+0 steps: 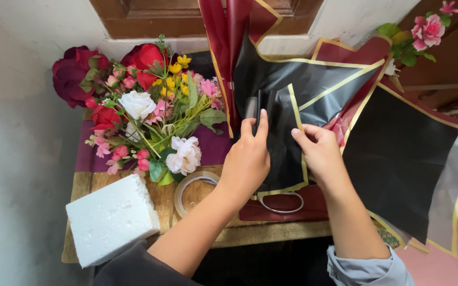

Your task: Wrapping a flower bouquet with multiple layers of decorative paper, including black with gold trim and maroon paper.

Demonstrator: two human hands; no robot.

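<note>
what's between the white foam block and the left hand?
In the head view, a clear tape roll lies on the wooden board between the white foam block and the left hand.

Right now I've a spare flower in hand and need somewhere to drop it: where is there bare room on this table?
Little is free. One bare wooden strip lies between the white foam block and the tape roll. Crowded elsewhere: the bouquet fills the back left, black wrapping sheets cover the right, and both hands, left hand and right hand, work the middle.

Black wrapping sheet with gold edge (279, 132), frame centre; dark red gold-trimmed sheets (229, 32) upper centre; white foam block (111, 218) lower left.
</note>
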